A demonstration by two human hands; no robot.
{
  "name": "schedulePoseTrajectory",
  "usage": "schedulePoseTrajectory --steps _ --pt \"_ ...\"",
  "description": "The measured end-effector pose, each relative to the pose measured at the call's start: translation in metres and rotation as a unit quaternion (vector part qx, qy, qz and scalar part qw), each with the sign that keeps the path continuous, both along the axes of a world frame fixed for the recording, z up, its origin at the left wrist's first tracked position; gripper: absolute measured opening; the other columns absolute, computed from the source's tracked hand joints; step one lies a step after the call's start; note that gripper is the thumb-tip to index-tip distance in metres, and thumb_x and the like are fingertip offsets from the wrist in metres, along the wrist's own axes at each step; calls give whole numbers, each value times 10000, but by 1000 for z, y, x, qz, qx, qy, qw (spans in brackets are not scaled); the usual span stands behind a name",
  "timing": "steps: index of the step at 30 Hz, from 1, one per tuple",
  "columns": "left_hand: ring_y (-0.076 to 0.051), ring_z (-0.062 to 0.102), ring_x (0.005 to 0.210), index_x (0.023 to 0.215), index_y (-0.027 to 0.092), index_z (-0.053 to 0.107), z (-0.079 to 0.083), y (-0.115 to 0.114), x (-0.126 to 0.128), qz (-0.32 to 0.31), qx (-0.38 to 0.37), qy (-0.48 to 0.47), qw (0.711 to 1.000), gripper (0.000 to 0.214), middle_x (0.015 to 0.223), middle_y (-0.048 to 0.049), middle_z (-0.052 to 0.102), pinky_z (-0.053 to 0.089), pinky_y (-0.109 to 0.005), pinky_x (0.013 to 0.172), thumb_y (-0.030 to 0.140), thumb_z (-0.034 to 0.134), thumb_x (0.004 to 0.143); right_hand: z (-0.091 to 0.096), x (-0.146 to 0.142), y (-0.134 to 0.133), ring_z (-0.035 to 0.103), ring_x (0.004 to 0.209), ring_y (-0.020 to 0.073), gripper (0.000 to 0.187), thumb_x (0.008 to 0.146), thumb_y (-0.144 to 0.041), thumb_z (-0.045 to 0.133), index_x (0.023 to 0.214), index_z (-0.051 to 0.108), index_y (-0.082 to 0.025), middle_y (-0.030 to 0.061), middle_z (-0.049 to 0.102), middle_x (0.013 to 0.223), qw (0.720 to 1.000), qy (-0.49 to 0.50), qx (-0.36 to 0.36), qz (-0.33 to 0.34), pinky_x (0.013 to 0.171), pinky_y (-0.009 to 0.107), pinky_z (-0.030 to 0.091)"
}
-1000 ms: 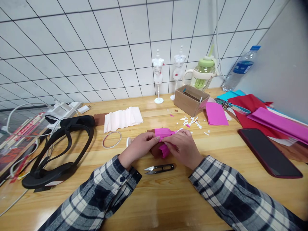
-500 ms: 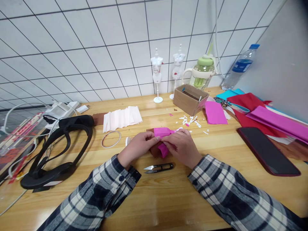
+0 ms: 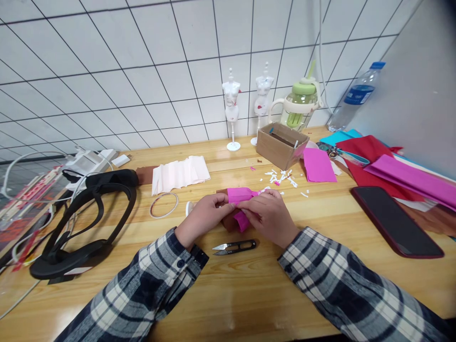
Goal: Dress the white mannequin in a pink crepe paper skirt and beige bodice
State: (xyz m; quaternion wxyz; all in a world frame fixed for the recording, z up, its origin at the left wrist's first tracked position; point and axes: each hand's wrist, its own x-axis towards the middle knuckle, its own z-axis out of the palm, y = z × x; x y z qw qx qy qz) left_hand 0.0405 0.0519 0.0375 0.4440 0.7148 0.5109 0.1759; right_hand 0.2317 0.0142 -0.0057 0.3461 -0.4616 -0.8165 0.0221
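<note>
My left hand [image 3: 203,217] and my right hand [image 3: 269,216] meet at the middle of the wooden table [image 3: 249,294]. Both pinch a folded strip of magenta crepe paper [image 3: 241,194], which lies over a brown paper piece [image 3: 228,222] partly hidden beneath the fingers. Black thread snips [image 3: 235,246] lie on the table just in front of my hands. A small white object [image 3: 188,208] sits beside my left hand.
A black headband device [image 3: 81,223] with cables lies at left. A pleated cream paper [image 3: 180,173] and a thin ring [image 3: 164,205] lie behind my hands. Two mini mannequins [image 3: 231,109], a cardboard box [image 3: 281,145], a green-lidded jug [image 3: 301,107], coloured paper sheets [image 3: 384,166] and a dark phone [image 3: 395,221] stand right.
My hands stay pinched on the magenta paper, with only small finger shifts. The view has tilted slightly.
</note>
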Motion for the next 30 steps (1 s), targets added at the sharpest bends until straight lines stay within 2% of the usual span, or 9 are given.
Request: schedulePoseTrajectory --steps 5,10,15,17,22,30 --pt "-150 592 694 820 176 717 -2 1 1 -2 13 9 1000 241 762 17 691 439 -228 640 369 574 821 1 -1 0 585 784 175 172 905 -205 566 981 712 -258 -8 732 825 1000 -4 -6 -2 810 365 298" --pt "-145 577 670 824 169 715 -5 1 1 4 42 33 999 241 719 25 675 419 -221 609 365 575 812 0 0 0 614 785 173 147 899 -215 584 958 709 -263 -20 749 867 999 32 -36 6 789 362 324" --pt "-138 579 666 788 177 698 -4 -1 2 13 53 35 998 203 714 35 676 425 -216 619 334 571 810 -1 4 2 620 819 191 149 895 -237 579 961 711 -249 13 727 870 995 84 -57 -16 771 352 383" --pt "-142 593 683 806 180 699 -4 -1 1 17 50 31 998 211 749 30 693 435 -219 635 342 565 817 1 6 1 610 864 199 156 874 -236 594 985 703 -240 29 710 924 994 98 -56 -2 774 349 403" --pt "-160 626 745 867 183 710 -8 0 0 4 43 13 999 249 832 11 721 451 -231 667 367 543 838 6 9 -1 566 931 224 226 781 -243 680 1003 710 -275 27 676 1030 996 70 -41 40 814 383 396" --pt "-163 606 733 853 174 705 -11 -3 0 4 91 46 995 256 816 -9 709 439 -252 660 370 540 851 8 9 -2 530 952 226 155 820 -333 677 953 745 -293 26 666 1029 999 19 -42 25 850 412 356"
